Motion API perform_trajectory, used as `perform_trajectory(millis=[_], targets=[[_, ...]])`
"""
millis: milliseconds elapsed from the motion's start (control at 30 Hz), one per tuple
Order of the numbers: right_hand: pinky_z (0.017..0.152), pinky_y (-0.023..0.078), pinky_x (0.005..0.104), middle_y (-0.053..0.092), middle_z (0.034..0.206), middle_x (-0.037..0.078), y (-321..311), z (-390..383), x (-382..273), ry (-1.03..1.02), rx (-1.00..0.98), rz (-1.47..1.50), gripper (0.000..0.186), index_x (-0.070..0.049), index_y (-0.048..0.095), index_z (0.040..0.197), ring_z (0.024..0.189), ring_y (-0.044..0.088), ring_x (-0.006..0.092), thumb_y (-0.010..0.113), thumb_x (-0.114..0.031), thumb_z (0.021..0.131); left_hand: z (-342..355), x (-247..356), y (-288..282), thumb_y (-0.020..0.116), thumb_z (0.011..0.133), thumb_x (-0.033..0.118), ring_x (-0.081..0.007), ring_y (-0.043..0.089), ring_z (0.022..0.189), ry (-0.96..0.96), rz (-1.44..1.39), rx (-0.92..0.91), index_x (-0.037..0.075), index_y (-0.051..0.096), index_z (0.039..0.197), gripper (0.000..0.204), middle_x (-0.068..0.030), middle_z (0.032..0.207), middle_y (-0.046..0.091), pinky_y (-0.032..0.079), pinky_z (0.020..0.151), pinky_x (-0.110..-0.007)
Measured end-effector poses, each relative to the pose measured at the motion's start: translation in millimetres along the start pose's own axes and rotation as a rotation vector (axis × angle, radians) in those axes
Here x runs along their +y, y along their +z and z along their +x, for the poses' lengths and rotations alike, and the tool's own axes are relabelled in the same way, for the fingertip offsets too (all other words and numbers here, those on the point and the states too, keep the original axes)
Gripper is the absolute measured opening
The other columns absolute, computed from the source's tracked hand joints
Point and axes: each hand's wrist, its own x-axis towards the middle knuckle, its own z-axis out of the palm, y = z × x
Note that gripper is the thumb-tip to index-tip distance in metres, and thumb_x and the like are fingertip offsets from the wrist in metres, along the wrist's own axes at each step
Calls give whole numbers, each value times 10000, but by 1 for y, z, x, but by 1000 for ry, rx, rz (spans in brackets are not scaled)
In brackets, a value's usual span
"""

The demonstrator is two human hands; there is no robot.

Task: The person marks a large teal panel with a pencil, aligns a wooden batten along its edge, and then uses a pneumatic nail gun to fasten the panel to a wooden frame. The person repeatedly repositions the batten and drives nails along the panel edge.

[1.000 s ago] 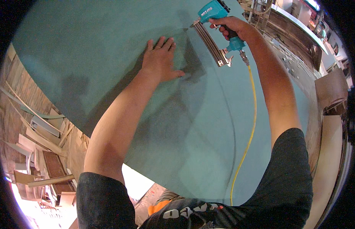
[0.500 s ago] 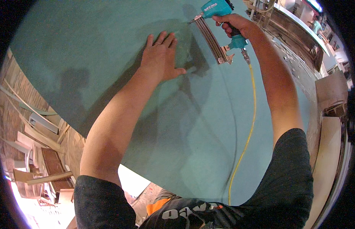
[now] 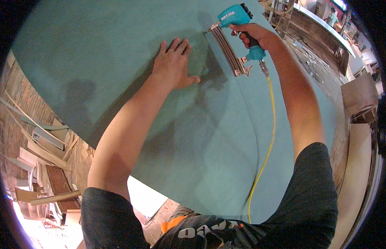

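Note:
A large blue-green board spreads out in front of me. My left hand lies flat on it with the fingers apart and a ring on one of them. To its right, my right hand wraps round the black grip of a teal nail gun. The gun's nose points left and meets or nearly meets the board; contact cannot be made out for certain. Its slanted metal magazine runs down toward me. From the grip's base a yellow air hose trails across the board to my body.
Wood offcuts and strips lie heaped on the floor at the left. Along the right stand a curved brown panel and a long pale board. Scraps litter a grey surface at the upper right. A person is far off there.
The nail gun and my right hand have shifted slightly down and left in the picture. My left hand stays flat on the board, and the surroundings have shifted a little in view.

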Motion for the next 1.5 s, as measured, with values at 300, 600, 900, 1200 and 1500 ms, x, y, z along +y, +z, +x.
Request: perform_trajectory(millis=[300,600,900,1200,1500], targets=[[519,419,268,468,626,-108,33,-11,-28,-52,-86,-40,453,-108,744,1041,530,451,28,852,-530,919,-126,-12,-30,807,859,579,-329,256,1641,-45,-77,-91,63,486,1599,958,-156,1768,280,197,1330,-565],[507,410,265,455,624,-111,39,-24,-35,-51,-85,-126,456,-101,741,1052,525,435,32,847,-524,921,-237,-6,-57,868,792,505,-351,242,1647,-180,-190,-115,130,486,1619,985,-117,1782,265,194,1321,-603],[506,389,263,462,612,-108,33,-21,-24,-53,-27,-94,426,-114,717,987,512,437,37,838,-518,933,-233,-6,-56,879,787,489,-350,227,1654,-180,-226,-117,149,472,1635,1000,-106,1787,267,169,1325,-609],[506,404,281,462,620,-100,35,-35,-7,-15,-45,-60,454,-107,711,1004,516,438,52,842,-535,924,-236,-4,-55,866,801,514,-351,213,1658,-182,-261,-93,166,472,1638,988,-102,1788,267,142,1330,-610],[510,397,277,449,636,-109,95,-62,-31,-74,-184,-38,498,-74,734,1103,528,437,33,838,-528,929,-244,-5,-57,879,790,487,-330,258,1645,-179,-261,-54,165,466,1637,996,-102,1777,288,190,1323,-592]])
